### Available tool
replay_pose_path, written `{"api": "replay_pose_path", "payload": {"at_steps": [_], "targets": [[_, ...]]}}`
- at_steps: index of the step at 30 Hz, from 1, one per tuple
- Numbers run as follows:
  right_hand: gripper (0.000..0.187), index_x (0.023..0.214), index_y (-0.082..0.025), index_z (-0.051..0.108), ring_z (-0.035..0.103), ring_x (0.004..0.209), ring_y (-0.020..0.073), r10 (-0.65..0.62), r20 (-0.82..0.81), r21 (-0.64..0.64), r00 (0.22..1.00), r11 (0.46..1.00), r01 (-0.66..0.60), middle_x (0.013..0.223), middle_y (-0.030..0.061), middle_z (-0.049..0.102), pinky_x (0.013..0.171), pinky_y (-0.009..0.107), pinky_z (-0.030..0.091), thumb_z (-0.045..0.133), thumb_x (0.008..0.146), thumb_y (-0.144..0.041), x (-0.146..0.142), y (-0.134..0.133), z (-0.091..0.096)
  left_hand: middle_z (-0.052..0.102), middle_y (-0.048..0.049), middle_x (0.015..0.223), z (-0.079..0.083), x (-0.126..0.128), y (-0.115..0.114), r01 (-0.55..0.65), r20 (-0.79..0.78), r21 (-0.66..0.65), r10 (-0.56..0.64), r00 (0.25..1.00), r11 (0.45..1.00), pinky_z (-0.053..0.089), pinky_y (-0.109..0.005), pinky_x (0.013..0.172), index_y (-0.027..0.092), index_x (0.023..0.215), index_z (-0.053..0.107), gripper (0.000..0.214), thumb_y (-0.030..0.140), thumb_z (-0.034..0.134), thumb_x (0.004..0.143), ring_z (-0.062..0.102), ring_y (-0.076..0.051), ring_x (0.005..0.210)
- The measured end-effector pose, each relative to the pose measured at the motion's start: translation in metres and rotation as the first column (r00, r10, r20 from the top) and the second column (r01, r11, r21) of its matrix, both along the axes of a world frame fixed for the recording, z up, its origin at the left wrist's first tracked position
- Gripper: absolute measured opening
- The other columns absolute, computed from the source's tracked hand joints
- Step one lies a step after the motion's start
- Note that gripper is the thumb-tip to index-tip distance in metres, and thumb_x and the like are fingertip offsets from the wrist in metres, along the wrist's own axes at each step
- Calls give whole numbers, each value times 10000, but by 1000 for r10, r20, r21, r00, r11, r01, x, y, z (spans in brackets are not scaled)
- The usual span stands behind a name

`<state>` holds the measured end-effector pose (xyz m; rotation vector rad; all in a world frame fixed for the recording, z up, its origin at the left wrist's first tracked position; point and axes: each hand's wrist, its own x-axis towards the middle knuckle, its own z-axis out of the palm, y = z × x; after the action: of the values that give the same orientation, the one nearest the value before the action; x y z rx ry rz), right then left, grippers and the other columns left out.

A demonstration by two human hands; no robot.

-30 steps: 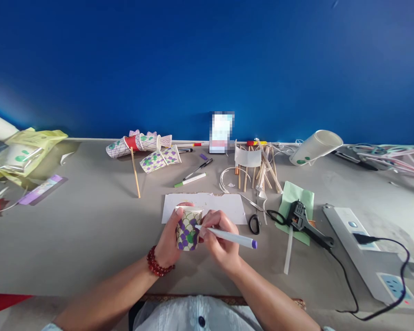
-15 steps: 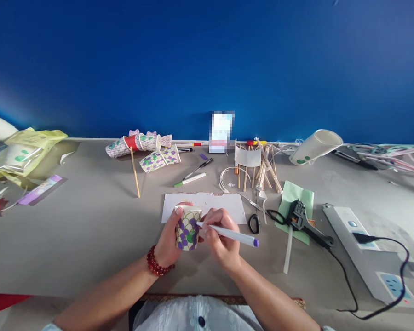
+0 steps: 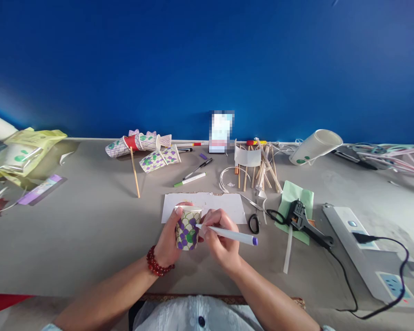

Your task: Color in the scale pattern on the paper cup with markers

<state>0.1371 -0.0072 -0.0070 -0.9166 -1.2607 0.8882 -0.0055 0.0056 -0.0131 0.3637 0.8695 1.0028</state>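
My left hand (image 3: 169, 236) is wrapped round a paper cup (image 3: 185, 232) held upright, its side drawn with a scale pattern partly filled in purple and green. In my right hand (image 3: 226, 239) is a white marker with a purple end (image 3: 232, 234), gripped like a pen. Its tip touches, or nearly touches, the right side of the cup. Beneath and behind the cup lies a white sheet of card (image 3: 224, 206). A pair of scissors with black handles (image 3: 254, 224) rests just right of the card.
Behind are decorated joined cups (image 3: 133, 143), another patterned cup (image 3: 158, 158), a green marker (image 3: 189, 179), a phone (image 3: 221, 133) and wooden sticks (image 3: 264, 170). Rightward lie a glue gun (image 3: 298, 216) on green paper, a power strip (image 3: 359, 234) with a cord, and stacked white cups (image 3: 313, 147).
The back end of the marker has shifted slightly left and up, and its tip has moved a little left on the cup. The cup and my left hand stay in place.
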Motion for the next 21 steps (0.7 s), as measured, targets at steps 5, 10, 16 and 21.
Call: {"api": "replay_pose_path", "payload": {"at_steps": [5,10,16,21], "targets": [[152,806,-235,544,528,606,165,-9,-1,1,1000,1000,9,680,-9,557,580,313,443,563,956,-219,0,0,-1,774,-42,923,0,0,0,1,-6,9,-1,1000,1000,636,-322,672,232,1118,686,445,578,751,847,750,-201,742],[138,817,-234,553,525,615,164,-16,2,16,1000,1000,16,683,-12,554,592,319,445,566,948,-193,0,0,-1,781,-44,936,2,0,0,-1,-6,10,1,1000,1000,635,-329,666,231,1119,678,462,592,753,842,746,-201,722],[133,814,-238,541,517,595,161,16,-16,11,1000,1000,-16,660,-20,552,568,306,441,562,926,-169,-1,-1,-1,768,-42,892,3,1,0,2,10,35,-3,1000,999,625,-323,664,225,1098,673,446,593,742,855,737,-199,712],[135,820,-239,548,508,608,160,44,-29,20,999,999,-44,668,-21,557,583,304,436,567,910,-140,-1,-2,-3,749,-32,849,5,2,1,4,25,36,-5,1000,999,605,-301,617,222,1078,664,456,590,769,830,719,-193,695]]}}
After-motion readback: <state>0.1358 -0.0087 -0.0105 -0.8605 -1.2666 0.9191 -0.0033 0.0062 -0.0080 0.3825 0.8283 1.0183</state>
